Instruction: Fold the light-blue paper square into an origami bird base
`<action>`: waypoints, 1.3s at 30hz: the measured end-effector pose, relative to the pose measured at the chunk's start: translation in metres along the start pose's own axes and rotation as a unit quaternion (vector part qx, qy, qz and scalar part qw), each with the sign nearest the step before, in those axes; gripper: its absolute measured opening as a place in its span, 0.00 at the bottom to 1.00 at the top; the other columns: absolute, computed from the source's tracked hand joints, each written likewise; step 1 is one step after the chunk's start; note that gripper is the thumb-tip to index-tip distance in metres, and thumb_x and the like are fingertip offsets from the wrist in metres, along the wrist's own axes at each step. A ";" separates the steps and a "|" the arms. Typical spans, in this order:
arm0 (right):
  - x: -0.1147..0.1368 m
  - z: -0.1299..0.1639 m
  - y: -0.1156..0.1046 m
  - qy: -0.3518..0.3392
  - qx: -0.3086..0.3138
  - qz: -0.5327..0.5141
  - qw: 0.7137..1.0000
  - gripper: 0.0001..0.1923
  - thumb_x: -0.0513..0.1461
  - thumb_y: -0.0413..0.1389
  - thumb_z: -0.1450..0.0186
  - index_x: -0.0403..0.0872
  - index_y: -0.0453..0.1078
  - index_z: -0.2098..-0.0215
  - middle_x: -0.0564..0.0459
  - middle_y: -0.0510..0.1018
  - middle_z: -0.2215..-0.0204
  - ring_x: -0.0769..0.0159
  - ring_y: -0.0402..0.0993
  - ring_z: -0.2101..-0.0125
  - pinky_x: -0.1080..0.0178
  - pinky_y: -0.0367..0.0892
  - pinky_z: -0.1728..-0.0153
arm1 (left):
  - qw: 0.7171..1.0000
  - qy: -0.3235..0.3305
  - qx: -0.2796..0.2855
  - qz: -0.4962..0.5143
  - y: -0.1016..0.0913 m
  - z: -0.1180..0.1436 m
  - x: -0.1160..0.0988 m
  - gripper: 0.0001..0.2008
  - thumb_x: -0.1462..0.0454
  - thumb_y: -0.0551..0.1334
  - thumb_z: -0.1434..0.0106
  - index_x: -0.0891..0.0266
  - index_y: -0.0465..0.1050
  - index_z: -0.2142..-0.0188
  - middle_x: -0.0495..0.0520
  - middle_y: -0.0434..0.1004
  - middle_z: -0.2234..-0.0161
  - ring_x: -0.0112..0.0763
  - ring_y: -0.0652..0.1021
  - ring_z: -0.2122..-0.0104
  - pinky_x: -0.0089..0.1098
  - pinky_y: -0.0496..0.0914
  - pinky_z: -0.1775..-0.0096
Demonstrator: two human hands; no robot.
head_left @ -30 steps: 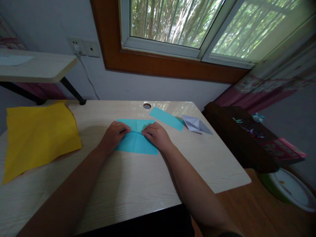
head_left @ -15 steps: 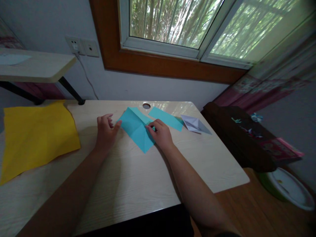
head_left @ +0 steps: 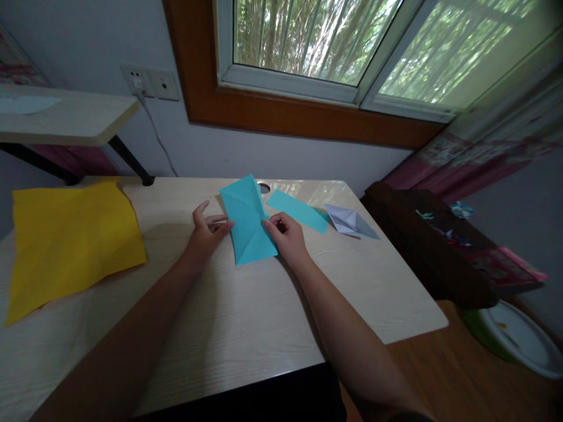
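A light-blue sheet of paper (head_left: 246, 225) with crease lines lies in front of me, with a raised fold along its right side. My right hand (head_left: 287, 235) pinches its right edge between thumb and fingers. At the left edge my left hand (head_left: 207, 233) has its thumb on the paper and other fingertips close by the edge, while the index finger is lifted away. Part of the paper's right side is hidden by my right hand. Beyond that hand lies a light-blue paper strip (head_left: 299, 211), and right of it a folded white paper piece (head_left: 347, 220).
A large yellow sheet (head_left: 74, 246) covers the left of the wooden table (head_left: 246, 328). A raised shelf (head_left: 88, 117) with dark legs stands at the back left. There is a cable hole (head_left: 264, 188) near the back edge. Right of the table stands a dark brown cabinet (head_left: 422, 240).
The blue sheet has turned, so its corner no longer points at me and a straight edge faces me. My left hand has moved right, along with the sheet's left edge.
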State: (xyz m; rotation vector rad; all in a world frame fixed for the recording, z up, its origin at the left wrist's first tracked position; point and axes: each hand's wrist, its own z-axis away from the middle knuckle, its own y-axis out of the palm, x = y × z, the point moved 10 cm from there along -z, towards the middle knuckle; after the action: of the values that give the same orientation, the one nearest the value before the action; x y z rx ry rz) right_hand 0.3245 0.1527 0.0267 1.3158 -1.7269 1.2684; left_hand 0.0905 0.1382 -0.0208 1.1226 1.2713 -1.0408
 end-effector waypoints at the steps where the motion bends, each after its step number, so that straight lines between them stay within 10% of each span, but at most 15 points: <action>1: 0.000 0.000 0.001 0.006 0.002 -0.010 1.000 0.14 0.49 0.61 0.36 0.48 0.69 0.70 0.57 0.68 0.76 0.68 0.63 0.74 0.64 0.61 0.72 | 0.997 -0.044 0.003 0.057 0.002 0.001 0.003 0.49 0.54 0.73 0.44 0.53 0.43 0.33 0.57 0.78 0.53 0.35 0.82 0.60 0.42 0.75 0.52; 10: 0.004 0.005 0.019 -0.032 0.076 0.002 0.997 0.13 0.48 0.60 0.34 0.48 0.69 0.70 0.57 0.70 0.75 0.68 0.64 0.74 0.64 0.60 0.71 | 0.957 -0.166 0.127 0.203 0.034 0.023 -0.001 0.29 0.62 0.75 0.48 0.63 0.73 0.47 0.59 0.82 0.53 0.46 0.82 0.52 0.40 0.78 0.51; 21: 0.006 0.001 0.013 -0.074 0.060 0.035 0.995 0.13 0.50 0.56 0.30 0.49 0.73 0.61 0.50 0.76 0.61 0.62 0.73 0.58 0.59 0.70 0.56 | 0.944 -0.241 0.121 0.188 0.023 0.030 0.013 0.21 0.63 0.72 0.47 0.60 0.78 0.52 0.58 0.85 0.56 0.52 0.84 0.56 0.47 0.81 0.57; 27: -0.025 0.000 0.013 0.062 0.082 -0.082 0.991 0.26 0.52 0.60 0.34 0.54 0.65 0.40 0.45 0.67 0.38 0.59 0.75 0.49 0.54 0.72 0.46 | 0.942 -0.243 0.135 0.189 0.021 0.033 0.006 0.20 0.62 0.72 0.48 0.61 0.78 0.54 0.58 0.85 0.60 0.54 0.84 0.56 0.48 0.81 0.58; 39: -0.011 0.016 0.041 0.150 0.190 -0.281 0.929 0.48 0.44 0.72 0.47 0.59 0.57 0.33 0.46 0.66 0.34 0.53 0.74 0.43 0.49 0.76 0.49 | 0.915 -0.268 0.197 0.230 0.025 0.043 0.004 0.22 0.58 0.68 0.47 0.60 0.78 0.53 0.60 0.85 0.59 0.59 0.83 0.54 0.54 0.80 0.56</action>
State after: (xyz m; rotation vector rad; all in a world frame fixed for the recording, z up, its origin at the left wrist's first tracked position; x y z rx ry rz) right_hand 0.2898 0.1436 -0.0013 1.5825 -0.8245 1.3937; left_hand 0.1227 0.1001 -0.0249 1.2399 0.3398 -1.1546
